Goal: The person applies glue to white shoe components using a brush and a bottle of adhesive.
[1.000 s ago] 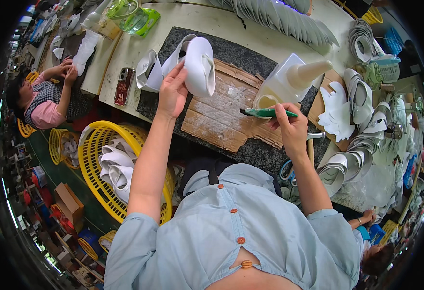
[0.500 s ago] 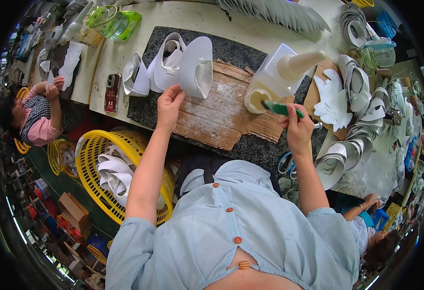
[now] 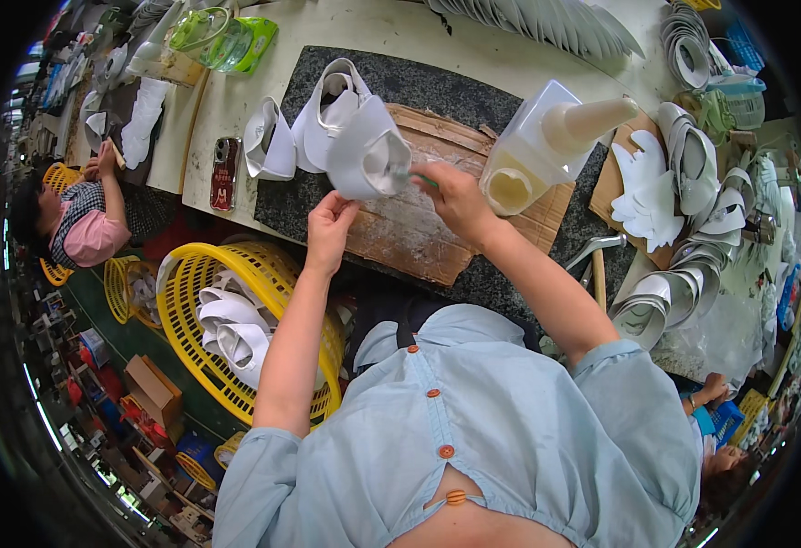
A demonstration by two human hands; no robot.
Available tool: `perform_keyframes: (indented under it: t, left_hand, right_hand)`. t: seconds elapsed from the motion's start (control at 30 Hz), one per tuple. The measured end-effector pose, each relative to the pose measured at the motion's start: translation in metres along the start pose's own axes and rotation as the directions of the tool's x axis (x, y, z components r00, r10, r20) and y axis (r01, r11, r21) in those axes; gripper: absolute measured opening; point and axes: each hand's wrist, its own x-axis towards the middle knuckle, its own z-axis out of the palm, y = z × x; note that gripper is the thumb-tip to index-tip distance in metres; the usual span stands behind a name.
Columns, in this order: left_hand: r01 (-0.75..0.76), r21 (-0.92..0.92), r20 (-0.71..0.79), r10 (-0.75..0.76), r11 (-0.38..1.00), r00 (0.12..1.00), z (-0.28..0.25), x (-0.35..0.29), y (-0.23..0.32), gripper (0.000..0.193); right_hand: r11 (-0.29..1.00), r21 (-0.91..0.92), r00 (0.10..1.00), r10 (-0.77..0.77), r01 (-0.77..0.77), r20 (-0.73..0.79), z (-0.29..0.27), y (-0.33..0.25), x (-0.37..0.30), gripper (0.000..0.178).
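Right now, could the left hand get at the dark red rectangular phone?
Probably not without letting go first: the left hand pinches a white curved shoe piece, though nothing visible blocks the way to the phone.

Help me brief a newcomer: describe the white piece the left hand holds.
On the black speckled slab, find the flat brown cardboard sheet. By its left end is a curved, hollow white piece. Unlike two similar white pieces further left, it is pinched at its lower edge by the left hand, a green brush at its right.
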Motion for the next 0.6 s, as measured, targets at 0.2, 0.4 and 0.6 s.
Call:
perform_keyframes:
  t: [0.2,0.4,0.6]
  left_hand:
    - [-0.005,-0.039,-0.03,0.003,0.999,1.0,0.002,-0.014,-0.011,0.02]
    - [0.191,0.085,0.071,-0.197,0.978,0.978,-0.013,-0.019,-0.014,0.016]
    - [0.408,-0.044,0.208,-0.391,0.912,0.897,-0.015,-0.029,-0.002,0.029]
  right_hand:
    - [0.932,0.17,0.948,0.315,-0.32,0.053,0.0,-0.012,-0.012,0.014]
    - [0.888,0.269,0.928,0.364,-0.373,0.086,0.007,-0.01,-0.024,0.016]
    - [0.836,0.293,0.886,0.434,-0.463,0.161,-0.008,-0.025,-0.043,0.015]
